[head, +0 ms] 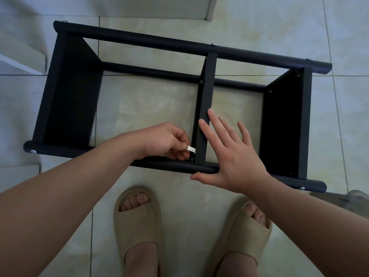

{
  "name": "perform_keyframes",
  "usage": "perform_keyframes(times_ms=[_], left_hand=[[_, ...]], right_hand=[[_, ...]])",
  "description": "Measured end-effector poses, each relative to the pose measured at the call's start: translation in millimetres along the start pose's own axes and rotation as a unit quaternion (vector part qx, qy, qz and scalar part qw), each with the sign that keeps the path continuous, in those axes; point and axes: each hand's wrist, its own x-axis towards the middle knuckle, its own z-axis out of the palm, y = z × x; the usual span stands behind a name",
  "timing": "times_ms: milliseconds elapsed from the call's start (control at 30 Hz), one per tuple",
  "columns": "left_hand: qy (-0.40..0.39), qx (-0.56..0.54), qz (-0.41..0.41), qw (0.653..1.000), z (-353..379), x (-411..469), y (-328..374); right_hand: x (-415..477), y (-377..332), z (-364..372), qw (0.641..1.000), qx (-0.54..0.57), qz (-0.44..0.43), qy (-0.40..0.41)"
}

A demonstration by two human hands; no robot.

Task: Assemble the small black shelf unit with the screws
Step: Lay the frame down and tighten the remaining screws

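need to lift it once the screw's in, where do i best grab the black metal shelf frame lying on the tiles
Likely its long round black tubes, the near tube and the far tube, from above, in the open spans between the flat panels. They lie uppermost and are slim enough to wrap fingers round; the panels show only thin edges.

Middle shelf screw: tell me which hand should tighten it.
Left, probably. The left hand pinches a silver tool right at the screw beside the middle shelf; the right hand lies open across shelf and near pole, holding no tool, better left bracing.
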Motion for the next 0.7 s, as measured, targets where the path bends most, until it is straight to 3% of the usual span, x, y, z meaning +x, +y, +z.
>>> perform_keyframes(times_ms=[700], left_hand=[[-0.007,0.19,0.004,0.982,-3.9,-0.6,-3.5]], right_hand=[[-0.1,0.1,-0.3,1.0,-0.007,0.003,-0.003]])
